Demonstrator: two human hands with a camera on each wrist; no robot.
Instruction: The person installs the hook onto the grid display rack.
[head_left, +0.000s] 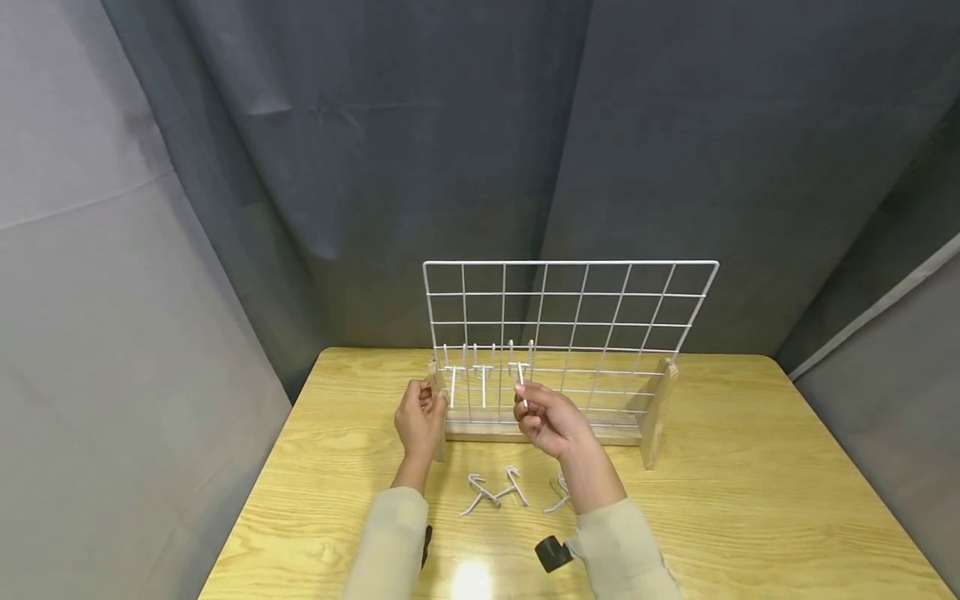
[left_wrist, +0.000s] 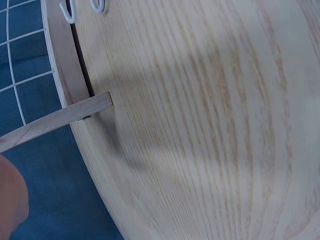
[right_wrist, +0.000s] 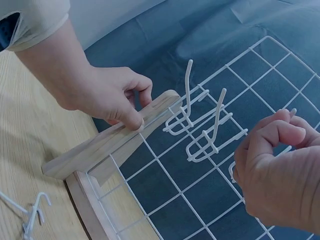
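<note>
Head view: a white wire grid (head_left: 576,323) rises from a pale wooden stand (head_left: 656,421) on a wood-grain table (head_left: 750,500). In front of the grid, left of its middle, the right hand (head_left: 551,419) pinches a white metal hook (head_left: 521,373) near the free end of its long arm, thumb and fingers together on it. That arm is the hook's long axis: it points out from the grid toward the person, slanting slightly right, while the two short prongs at its back point up at the grid's wires; whether they are fully seated cannot be told. Farther left on the grid, two matching hooks (head_left: 452,387) hang side by side, their arms likewise pointing out toward the person. At the grid's left end, the left hand (head_left: 420,421) is clamped on the wooden side post (right_wrist: 95,146), thumb against its near face. On the table before the grid lie three loose hooks (head_left: 483,491), the rightmost partly hidden by the right wrist.
</note>
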